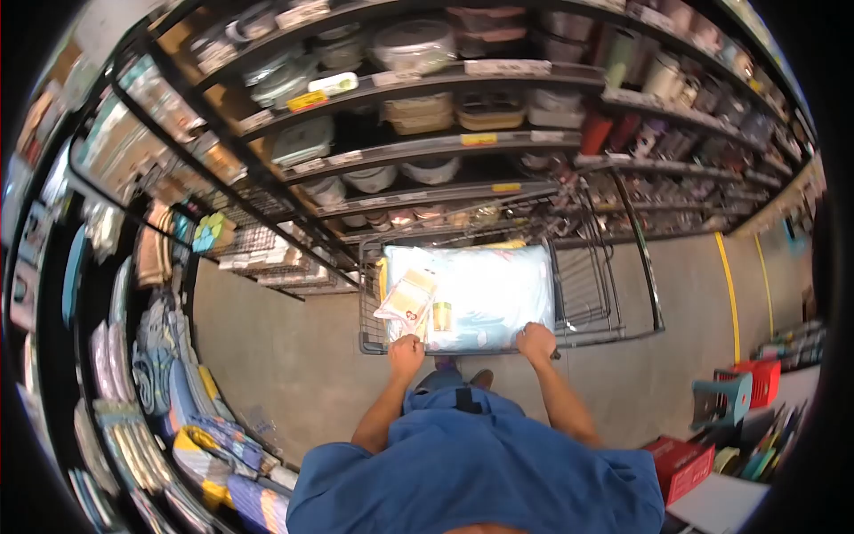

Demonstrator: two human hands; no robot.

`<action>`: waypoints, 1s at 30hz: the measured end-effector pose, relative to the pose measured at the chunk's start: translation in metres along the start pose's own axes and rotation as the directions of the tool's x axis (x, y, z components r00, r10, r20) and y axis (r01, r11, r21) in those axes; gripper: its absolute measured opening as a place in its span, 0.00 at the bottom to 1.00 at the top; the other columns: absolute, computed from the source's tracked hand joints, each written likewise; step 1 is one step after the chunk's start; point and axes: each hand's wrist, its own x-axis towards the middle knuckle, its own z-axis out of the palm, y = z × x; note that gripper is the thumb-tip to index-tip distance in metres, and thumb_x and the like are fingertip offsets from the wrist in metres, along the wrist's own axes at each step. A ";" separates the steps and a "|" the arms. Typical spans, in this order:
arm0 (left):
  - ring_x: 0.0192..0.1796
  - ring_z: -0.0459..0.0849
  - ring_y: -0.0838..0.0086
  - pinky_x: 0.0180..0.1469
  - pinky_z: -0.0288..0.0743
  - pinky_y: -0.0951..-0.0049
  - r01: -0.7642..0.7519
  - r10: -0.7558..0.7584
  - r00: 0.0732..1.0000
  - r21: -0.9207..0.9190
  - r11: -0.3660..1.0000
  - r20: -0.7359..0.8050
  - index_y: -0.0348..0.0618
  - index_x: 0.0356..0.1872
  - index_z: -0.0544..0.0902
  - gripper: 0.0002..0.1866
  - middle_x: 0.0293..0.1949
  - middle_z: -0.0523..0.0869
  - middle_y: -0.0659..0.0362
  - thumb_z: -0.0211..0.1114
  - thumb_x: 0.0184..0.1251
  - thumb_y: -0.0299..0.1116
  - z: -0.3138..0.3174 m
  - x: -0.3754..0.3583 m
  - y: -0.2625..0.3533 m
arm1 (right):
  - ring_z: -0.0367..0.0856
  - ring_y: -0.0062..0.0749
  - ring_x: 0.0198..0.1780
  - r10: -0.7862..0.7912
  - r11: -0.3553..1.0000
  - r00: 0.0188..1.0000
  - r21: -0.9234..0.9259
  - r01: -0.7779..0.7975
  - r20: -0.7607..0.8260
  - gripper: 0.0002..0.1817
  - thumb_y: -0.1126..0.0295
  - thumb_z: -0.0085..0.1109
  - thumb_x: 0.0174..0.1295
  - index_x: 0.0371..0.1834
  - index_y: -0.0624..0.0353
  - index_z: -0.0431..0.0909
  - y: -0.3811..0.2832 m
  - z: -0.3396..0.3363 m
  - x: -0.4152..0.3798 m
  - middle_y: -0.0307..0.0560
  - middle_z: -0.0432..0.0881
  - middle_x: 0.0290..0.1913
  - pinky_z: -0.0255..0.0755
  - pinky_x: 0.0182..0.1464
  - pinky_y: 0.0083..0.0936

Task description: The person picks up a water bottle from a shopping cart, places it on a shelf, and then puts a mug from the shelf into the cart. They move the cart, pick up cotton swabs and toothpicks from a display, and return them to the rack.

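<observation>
A wire shopping cart point(367, 331) stands sideways in front of me. In it lies a large, pale blue plastic-wrapped package that looks like a pillow point(494, 285). On top of the package rest a flat pinkish packet point(411, 295) with a dark heart mark and a small yellow-green item point(442, 317). My left hand point(406, 353) is closed around the cart's near edge, just below the packet. Farther right along the same edge, my right hand point(536, 343) is also closed, beside the package's near corner. The fingertips of both hands are hidden.
Shelves point(418, 145) of food containers stand beyond the cart, with bottles point(663, 76) at the right. Folded textiles point(169, 365) fill racks on my left. At the lower right are a red box point(680, 467), a teal stool point(725, 400) and a red basket point(761, 383). Yellow lines point(729, 294) mark the floor.
</observation>
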 end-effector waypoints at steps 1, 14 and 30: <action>0.33 0.82 0.55 0.42 0.73 0.57 -0.040 0.041 0.998 0.007 0.999 -0.056 0.43 0.25 0.81 0.05 0.27 0.84 0.51 0.58 0.54 0.31 -0.001 -0.008 -0.002 | 0.85 0.46 0.39 -0.043 0.999 0.999 -0.008 0.043 -0.004 0.17 0.57 0.53 0.55 0.35 0.57 0.84 -0.003 -0.005 0.000 0.54 0.85 0.36 0.78 0.42 0.39; 0.35 0.81 0.61 0.51 0.65 0.60 0.055 -0.060 0.997 0.116 0.992 0.045 0.47 0.22 0.82 0.07 0.23 0.84 0.57 0.59 0.51 0.37 -0.011 -0.029 -0.023 | 0.84 0.49 0.35 -0.068 0.995 0.997 0.076 0.070 -0.033 0.17 0.56 0.52 0.55 0.31 0.59 0.84 -0.010 0.010 -0.023 0.55 0.84 0.33 0.77 0.39 0.41; 0.51 0.74 0.48 0.57 0.61 0.48 0.028 0.003 0.952 0.096 0.995 -0.306 0.37 0.48 0.76 0.19 0.51 0.76 0.42 0.63 0.53 0.31 -0.092 -0.062 -0.078 | 0.84 0.47 0.42 0.049 0.998 0.998 -0.030 -0.048 0.051 0.18 0.56 0.55 0.52 0.35 0.58 0.84 -0.048 0.036 -0.070 0.55 0.85 0.39 0.78 0.44 0.39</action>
